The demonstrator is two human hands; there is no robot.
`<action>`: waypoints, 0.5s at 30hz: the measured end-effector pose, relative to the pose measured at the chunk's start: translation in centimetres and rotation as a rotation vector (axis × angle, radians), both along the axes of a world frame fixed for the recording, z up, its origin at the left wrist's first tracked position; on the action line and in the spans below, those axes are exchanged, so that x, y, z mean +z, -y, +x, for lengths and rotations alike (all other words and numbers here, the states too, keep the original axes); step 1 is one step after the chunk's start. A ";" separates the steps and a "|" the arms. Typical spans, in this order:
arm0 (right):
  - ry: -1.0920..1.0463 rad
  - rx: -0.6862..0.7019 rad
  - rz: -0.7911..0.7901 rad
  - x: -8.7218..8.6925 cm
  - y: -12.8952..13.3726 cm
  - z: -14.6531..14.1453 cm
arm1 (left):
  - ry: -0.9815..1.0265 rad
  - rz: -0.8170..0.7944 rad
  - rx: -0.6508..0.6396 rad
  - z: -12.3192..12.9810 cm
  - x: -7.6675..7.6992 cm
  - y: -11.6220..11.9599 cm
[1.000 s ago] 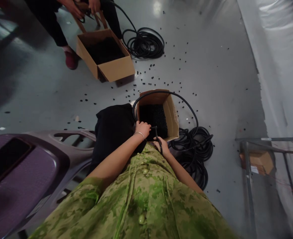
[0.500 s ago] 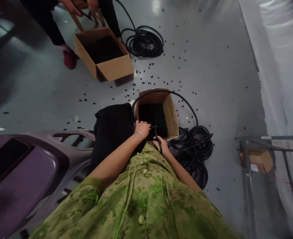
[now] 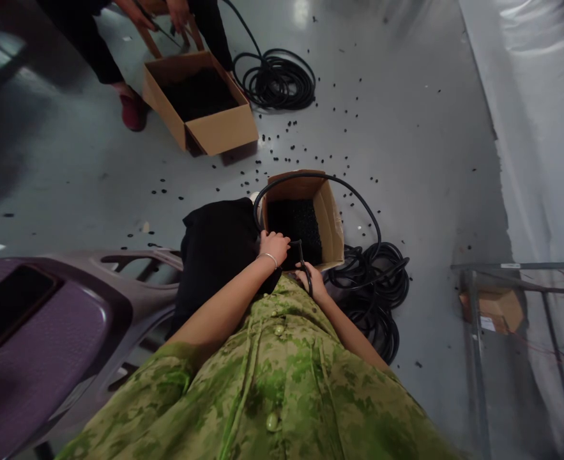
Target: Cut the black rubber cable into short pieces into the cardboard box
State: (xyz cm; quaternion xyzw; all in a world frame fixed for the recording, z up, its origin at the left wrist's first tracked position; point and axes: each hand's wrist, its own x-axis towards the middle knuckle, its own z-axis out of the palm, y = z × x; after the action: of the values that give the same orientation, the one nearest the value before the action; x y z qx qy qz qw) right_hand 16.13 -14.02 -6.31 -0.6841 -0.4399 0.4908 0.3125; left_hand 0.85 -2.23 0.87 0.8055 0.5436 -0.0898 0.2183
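Note:
My left hand (image 3: 274,248) is closed round a black rubber hose (image 3: 317,174), whose short end sticks out past the fingers. From that hand the hose arcs over the box and down to a coil on the right. In my right hand (image 3: 312,281) is a pair of black-handled scissors (image 3: 303,260), with the tip at the hose end; whether the blades are apart is too dark to tell. Both hands are over the near edge of a cardboard box (image 3: 332,220) holding many small black pieces (image 3: 295,220).
The hose coil (image 3: 382,275) lies right of the box. Opposite, a co-worker's hand (image 3: 179,13) is above another cardboard box (image 3: 224,131), beside a second coil (image 3: 282,80). Black bits dot the floor. A purple chair (image 3: 66,319) with a phone (image 3: 13,306) stands left; a metal frame (image 3: 478,358) stands right.
My hands, the hose and the scissors stay almost in place, with only a very slight shift at the scissors' tip. The co-worker's hands and tool have moved a little.

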 end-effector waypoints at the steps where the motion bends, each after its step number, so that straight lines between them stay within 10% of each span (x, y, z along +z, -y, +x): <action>1: -0.004 -0.004 -0.002 0.0 0.0 0.0 | 0.007 0.000 0.006 0.0 -0.1 0.0; 15: -0.058 0.005 -0.041 0.7 -0.1 0.1 | 0.005 0.027 -0.028 0.0 -0.7 0.0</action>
State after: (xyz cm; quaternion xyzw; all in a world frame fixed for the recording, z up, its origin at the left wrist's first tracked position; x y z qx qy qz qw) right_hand 16.23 -13.92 -5.63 -0.6747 -0.4224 0.5201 0.3096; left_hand 0.82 -2.25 0.20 0.8162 0.5328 -0.0834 0.2074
